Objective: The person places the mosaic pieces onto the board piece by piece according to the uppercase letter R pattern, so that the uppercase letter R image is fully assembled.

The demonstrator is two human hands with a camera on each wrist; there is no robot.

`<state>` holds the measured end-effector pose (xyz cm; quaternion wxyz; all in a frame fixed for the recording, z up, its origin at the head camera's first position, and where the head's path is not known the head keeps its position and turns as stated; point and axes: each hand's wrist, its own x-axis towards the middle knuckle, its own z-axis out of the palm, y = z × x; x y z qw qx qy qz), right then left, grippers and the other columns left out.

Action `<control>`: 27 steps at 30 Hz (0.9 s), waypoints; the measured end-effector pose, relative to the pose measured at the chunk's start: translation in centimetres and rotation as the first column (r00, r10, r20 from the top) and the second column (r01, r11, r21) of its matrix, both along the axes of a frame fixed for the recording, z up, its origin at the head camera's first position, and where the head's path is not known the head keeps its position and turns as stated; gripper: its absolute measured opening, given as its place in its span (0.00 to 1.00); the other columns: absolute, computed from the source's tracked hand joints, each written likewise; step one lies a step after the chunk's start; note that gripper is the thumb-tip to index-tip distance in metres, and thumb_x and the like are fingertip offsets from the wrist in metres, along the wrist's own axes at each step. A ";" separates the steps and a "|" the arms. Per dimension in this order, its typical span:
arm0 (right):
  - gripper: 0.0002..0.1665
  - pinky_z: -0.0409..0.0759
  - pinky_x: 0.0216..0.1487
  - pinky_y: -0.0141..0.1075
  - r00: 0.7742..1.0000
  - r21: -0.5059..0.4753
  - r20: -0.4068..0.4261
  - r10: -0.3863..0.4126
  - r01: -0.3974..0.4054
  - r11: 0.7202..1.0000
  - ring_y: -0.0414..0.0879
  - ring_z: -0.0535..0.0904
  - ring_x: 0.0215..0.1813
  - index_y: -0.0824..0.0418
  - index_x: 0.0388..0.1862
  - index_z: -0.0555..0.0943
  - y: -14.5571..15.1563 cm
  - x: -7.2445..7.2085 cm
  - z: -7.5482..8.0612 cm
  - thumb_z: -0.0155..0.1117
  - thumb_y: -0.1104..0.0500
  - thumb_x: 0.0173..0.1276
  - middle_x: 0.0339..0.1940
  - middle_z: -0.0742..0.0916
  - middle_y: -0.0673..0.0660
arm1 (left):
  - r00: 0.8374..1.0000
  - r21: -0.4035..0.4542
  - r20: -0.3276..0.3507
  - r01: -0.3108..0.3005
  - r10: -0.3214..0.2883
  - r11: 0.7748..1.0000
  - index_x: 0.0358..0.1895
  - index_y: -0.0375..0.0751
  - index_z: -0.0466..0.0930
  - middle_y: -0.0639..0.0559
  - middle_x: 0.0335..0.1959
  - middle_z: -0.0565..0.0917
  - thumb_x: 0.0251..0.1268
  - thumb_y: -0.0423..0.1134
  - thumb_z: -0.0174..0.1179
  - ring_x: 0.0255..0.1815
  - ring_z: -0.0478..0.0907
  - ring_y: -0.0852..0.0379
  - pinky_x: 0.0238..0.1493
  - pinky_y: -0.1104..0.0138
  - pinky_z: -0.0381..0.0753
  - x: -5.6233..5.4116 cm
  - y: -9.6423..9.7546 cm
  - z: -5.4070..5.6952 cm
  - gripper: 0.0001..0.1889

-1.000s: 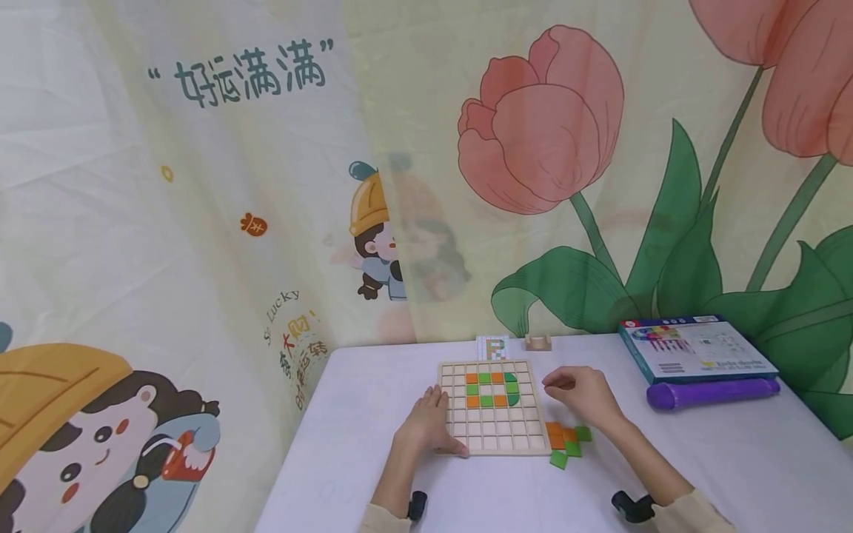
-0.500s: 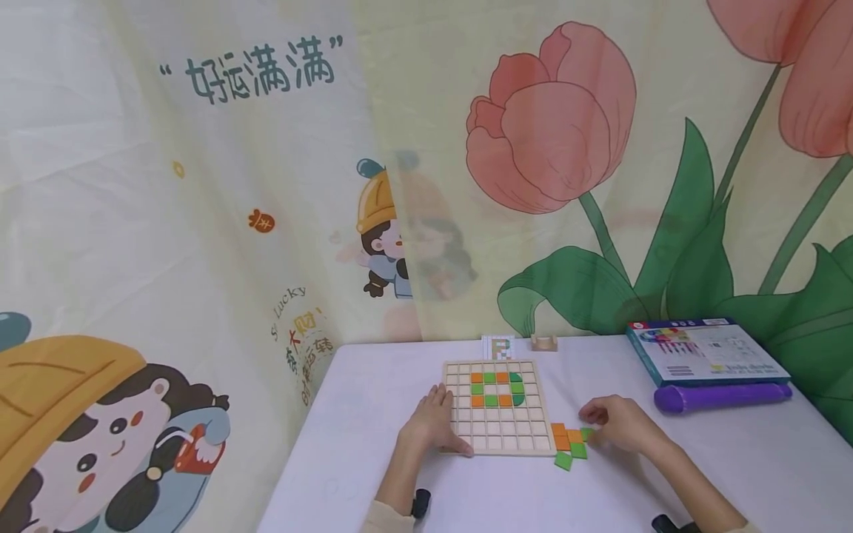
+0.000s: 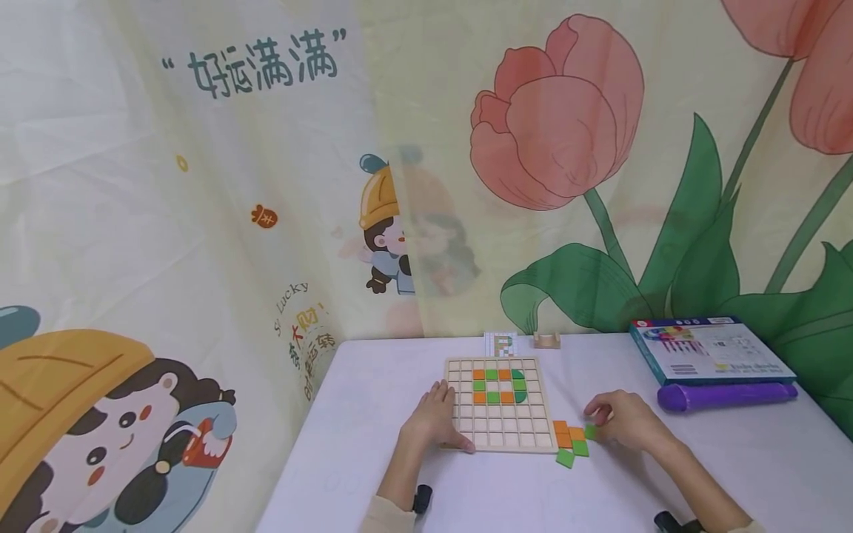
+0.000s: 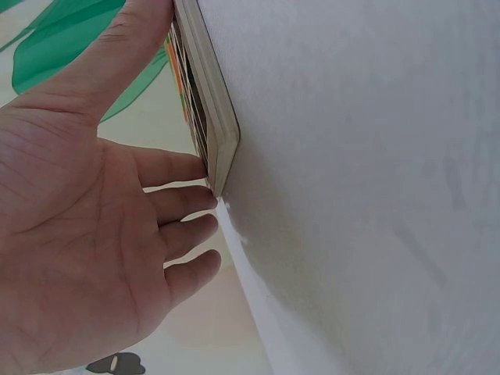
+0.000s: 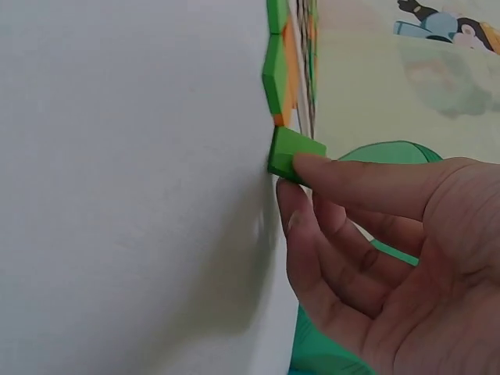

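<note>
A square wooden grid board (image 3: 506, 426) lies on the table, bearing a ring of orange and green tiles with dark green rounded pieces at its right corners. My left hand (image 3: 433, 418) rests along the board's left edge, fingers extended; in the left wrist view its thumb (image 4: 117, 58) reaches over the near edge. Right of the board, the thumb and finger of my right hand (image 3: 626, 420) pinch a green square tile (image 5: 287, 150), which stays low by the table at the end of the loose tiles. Several orange tiles (image 3: 561, 434) and green tiles (image 3: 565, 459) lie beside the board's lower right corner.
Behind the board are a pattern card (image 3: 501, 344) and a small wooden stand (image 3: 547, 340). A flat box (image 3: 713, 352) and a purple cylinder (image 3: 726, 396) sit at the back right. A printed curtain (image 3: 440, 89) hangs behind the white table (image 3: 386, 370).
My right hand has moved from beside the board's upper right side to the loose tiles and taken hold of the outermost green one. The left hand stays on the board; the head view shifts slightly.
</note>
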<state>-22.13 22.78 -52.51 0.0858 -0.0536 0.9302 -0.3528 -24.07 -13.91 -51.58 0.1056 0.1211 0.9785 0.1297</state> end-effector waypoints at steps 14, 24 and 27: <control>0.15 0.82 0.36 0.36 0.990 -0.093 -0.134 -0.034 0.021 0.995 0.47 0.80 0.37 0.62 0.47 0.88 -0.7 -1.4 0.3 0.78 0.67 0.61 0.31 0.86 0.49 | 1.000 -0.019 -0.022 0.003 -0.003 1.000 0.78 0.29 0.62 0.34 0.82 0.59 0.34 0.64 0.85 0.84 0.53 0.40 0.82 0.49 0.58 -0.1 0.1 0.0 0.68; 0.13 0.84 0.39 0.36 0.991 -0.158 -0.131 -0.031 0.010 0.987 0.47 0.81 0.38 0.62 0.48 0.88 -3.3 -2.3 0.4 0.75 0.64 0.65 0.33 0.86 0.50 | 1.000 -0.008 -0.003 -0.012 0.012 1.000 0.79 0.30 0.61 0.35 0.83 0.59 0.37 0.62 0.85 0.85 0.52 0.41 0.82 0.49 0.57 -0.1 0.0 0.0 0.67; 0.12 0.84 0.41 0.36 0.991 -0.164 -0.130 -0.032 0.011 0.986 0.47 0.80 0.39 0.62 0.48 0.89 -4.2 -2.5 0.5 0.76 0.63 0.65 0.33 0.86 0.50 | 1.000 -0.006 -0.002 -0.010 0.010 1.000 0.79 0.30 0.61 0.35 0.83 0.59 0.37 0.62 0.85 0.85 0.52 0.41 0.82 0.50 0.57 -0.1 0.1 0.1 0.67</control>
